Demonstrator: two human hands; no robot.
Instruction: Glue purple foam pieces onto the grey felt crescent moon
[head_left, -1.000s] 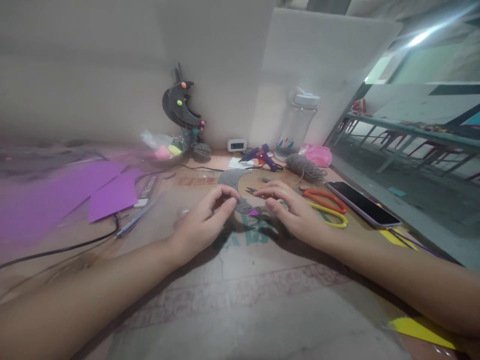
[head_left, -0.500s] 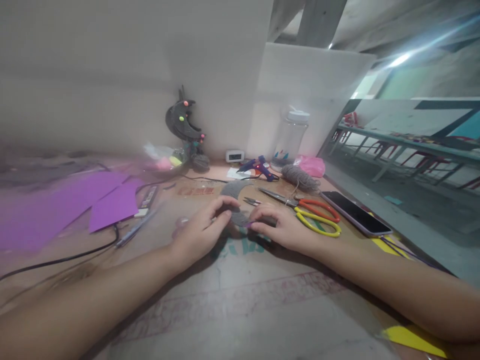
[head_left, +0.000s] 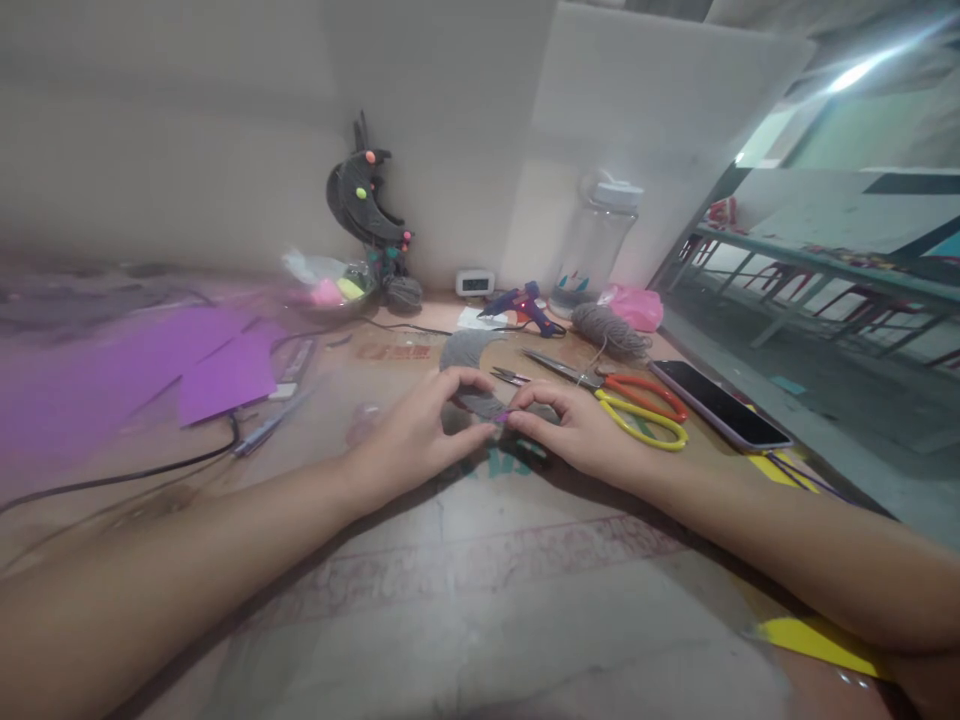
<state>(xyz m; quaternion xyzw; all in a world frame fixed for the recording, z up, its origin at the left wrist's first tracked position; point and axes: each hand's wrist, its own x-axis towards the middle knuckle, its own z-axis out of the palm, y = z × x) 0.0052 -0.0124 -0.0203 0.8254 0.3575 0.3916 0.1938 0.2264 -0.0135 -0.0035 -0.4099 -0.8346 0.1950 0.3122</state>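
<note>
My left hand (head_left: 416, 435) and my right hand (head_left: 574, 430) meet at the middle of the cardboard-covered table (head_left: 480, 590). Both pinch the near end of a grey glittery crescent cutout (head_left: 469, 362) that lies flat there. A tiny purple bit (head_left: 501, 415) shows between the fingertips of the two hands. The fingers of both hands are curled and pressed together on the cutout.
Orange and yellow scissors (head_left: 637, 405), small snips (head_left: 510, 376), a phone (head_left: 718, 404), grey yarn (head_left: 606, 330), a blue glue gun (head_left: 525, 308) and a clear jar (head_left: 596, 245) lie right. Purple sheets (head_left: 225, 378), a black cable (head_left: 150, 472), a bowl (head_left: 330, 295) and a black moon ornament (head_left: 364, 200) lie left.
My hands have closed in on each other and now pinch the near end of the grey crescent. One second ago they were apart, the right hand lying flatter.
</note>
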